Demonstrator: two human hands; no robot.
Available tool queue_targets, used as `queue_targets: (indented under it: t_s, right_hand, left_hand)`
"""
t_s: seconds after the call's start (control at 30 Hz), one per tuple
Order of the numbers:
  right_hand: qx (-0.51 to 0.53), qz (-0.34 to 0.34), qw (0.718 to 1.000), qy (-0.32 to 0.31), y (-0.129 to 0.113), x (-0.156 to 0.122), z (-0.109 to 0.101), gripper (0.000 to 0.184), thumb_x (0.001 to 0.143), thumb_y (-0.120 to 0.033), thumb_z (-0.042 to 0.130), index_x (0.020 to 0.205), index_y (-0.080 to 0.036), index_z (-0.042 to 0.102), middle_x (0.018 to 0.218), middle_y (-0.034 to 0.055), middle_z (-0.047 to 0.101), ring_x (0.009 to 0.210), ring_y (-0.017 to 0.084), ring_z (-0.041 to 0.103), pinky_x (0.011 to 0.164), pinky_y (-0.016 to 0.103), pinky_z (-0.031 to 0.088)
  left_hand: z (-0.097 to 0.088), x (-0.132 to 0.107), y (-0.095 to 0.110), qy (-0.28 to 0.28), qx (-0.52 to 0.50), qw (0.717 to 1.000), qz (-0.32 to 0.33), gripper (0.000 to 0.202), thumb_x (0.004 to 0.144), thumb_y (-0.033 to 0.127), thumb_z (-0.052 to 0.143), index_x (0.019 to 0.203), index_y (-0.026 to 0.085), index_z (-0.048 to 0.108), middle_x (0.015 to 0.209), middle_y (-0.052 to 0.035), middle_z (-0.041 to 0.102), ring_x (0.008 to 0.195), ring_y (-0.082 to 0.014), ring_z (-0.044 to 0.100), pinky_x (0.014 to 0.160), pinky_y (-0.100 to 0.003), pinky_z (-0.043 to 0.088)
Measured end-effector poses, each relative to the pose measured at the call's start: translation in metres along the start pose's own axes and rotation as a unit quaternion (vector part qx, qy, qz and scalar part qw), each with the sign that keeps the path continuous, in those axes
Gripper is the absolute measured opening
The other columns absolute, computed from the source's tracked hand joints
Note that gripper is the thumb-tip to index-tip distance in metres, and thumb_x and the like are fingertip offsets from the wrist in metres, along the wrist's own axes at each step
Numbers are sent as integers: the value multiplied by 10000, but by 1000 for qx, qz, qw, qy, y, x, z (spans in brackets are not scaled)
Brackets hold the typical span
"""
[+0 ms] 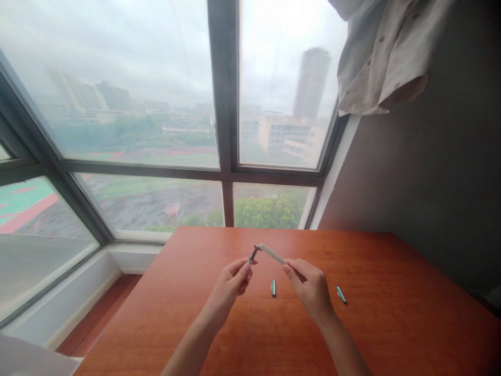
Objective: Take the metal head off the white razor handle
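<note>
My left hand (230, 282) is closed in a pinch on what looks like a razor handle (254, 254), with a dark, forked neck pointing up and a grey part at the fingertips. In my right hand (311, 287), closed between thumb and fingers, is a slim pale grey rod (273, 254) with a rounded end. It slants up to the left, and its tip meets or nearly meets the dark neck; I cannot tell if they touch. Below, between my hands, lies a small green, white and black razor cartridge (273, 288). A second razor cartridge (341, 294) rests right of my right hand.
Both hands are above a reddish-brown wooden table (188, 292). Beyond its far edge stand large windows with dark frames (229, 104). A pale buttoned garment (383, 57) hangs at the upper right, before a grey wall (410, 167).
</note>
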State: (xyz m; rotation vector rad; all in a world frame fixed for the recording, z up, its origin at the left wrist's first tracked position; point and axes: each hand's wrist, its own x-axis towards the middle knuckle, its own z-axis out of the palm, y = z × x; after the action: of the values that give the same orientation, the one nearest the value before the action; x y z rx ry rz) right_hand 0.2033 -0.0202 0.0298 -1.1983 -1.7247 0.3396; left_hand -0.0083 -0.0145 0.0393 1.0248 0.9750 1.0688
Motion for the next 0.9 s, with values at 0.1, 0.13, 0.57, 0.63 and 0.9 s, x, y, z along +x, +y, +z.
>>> queue_targets:
  t_s: [0.1,0.13,0.57,0.63,0.9]
  right_hand:
    - [-4,-1,1000,2,1,1,0,210,891,-304,521,886,-185,694,728,42,648,653,164,595,616,249,439]
    - [-3,-1,1000,3,1,1,0,210,891,-305,521,886,-185,694,732,42,650,657,165,597,620,249,440]
    - [8,3,1000,-9,-1,0,0,251,887,-334,517,877,-171,707,721,58,659,649,171,604,618,252,466]
    - [7,1,1000,-10,-1,0,0,254,889,-334,513,875,-171,707,713,57,655,644,170,602,610,251,464]
    - [3,-7,1000,-12,-2,1,1,261,896,-340,498,870,-179,702,703,52,654,626,168,596,590,253,460]
  left_hand:
    - [-1,1,-1,6,1,1000,1,471,719,509,655,991,126,638,634,44,415,477,-46,267,440,-208,148]
    - [-1,1,-1,6,1,1000,2,470,719,510,655,990,127,639,631,45,412,476,-46,264,440,-208,148]
    - [1,0,0,15,5,1000,4,474,721,500,655,1004,120,634,621,48,404,469,-41,257,443,-208,141]
    - [1,0,0,13,3,1000,3,482,718,506,654,1007,121,633,622,48,403,467,-41,256,442,-208,137]
    - [2,0,-1,13,0,1000,0,498,700,519,664,998,122,633,611,51,401,469,-48,260,440,-210,138]
